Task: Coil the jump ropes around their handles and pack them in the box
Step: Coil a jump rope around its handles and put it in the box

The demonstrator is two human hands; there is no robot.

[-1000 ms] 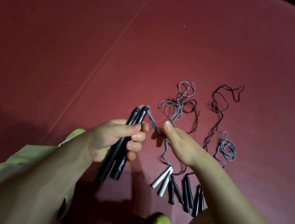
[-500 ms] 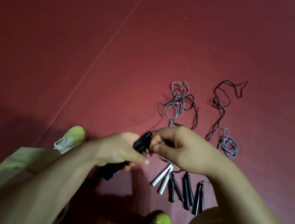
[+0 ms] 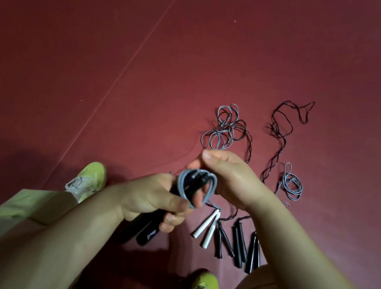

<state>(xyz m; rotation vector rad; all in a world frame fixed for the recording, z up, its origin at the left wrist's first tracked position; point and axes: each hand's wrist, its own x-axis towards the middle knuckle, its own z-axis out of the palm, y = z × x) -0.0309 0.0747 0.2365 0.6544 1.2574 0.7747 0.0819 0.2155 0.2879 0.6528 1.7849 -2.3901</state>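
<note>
A red floor (image 3: 99, 67) is seen under everything. Two yellow-green shoes (image 3: 87, 179) are planted on it. A pair of black handles (image 3: 147, 228) is gripped by the left hand (image 3: 154, 199), with the fingers curled tight around them. A grey rope (image 3: 186, 185) is looped over the top of the handles and is pinched by the right hand (image 3: 230, 180). More ropes (image 3: 223, 128) and handles (image 3: 234, 238) are laid on the floor just beyond the hands.
</note>
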